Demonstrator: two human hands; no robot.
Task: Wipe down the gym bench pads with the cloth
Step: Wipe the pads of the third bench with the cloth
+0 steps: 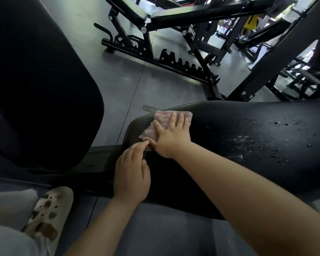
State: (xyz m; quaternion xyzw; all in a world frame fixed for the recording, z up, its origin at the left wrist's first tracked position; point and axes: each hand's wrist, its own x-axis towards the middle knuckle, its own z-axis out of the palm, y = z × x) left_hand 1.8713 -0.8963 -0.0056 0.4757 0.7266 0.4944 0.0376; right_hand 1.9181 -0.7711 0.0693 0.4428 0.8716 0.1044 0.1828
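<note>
A folded pinkish cloth (161,120) lies on the left end of a black bench pad (248,145). My right hand (171,135) presses flat on the cloth with fingers spread. My left hand (132,174) rests on the pad's near left edge, its fingertips touching the cloth's near corner. Water droplets and wet streaks cover the pad to the right of the cloth. A second, larger black pad (41,89) stands tilted at the left.
A black adjustable bench (155,21) and steel machine frames (277,58) stand on the grey floor beyond the pad. My foot in a beige clog (50,217) is at the lower left, beside a light trouser leg.
</note>
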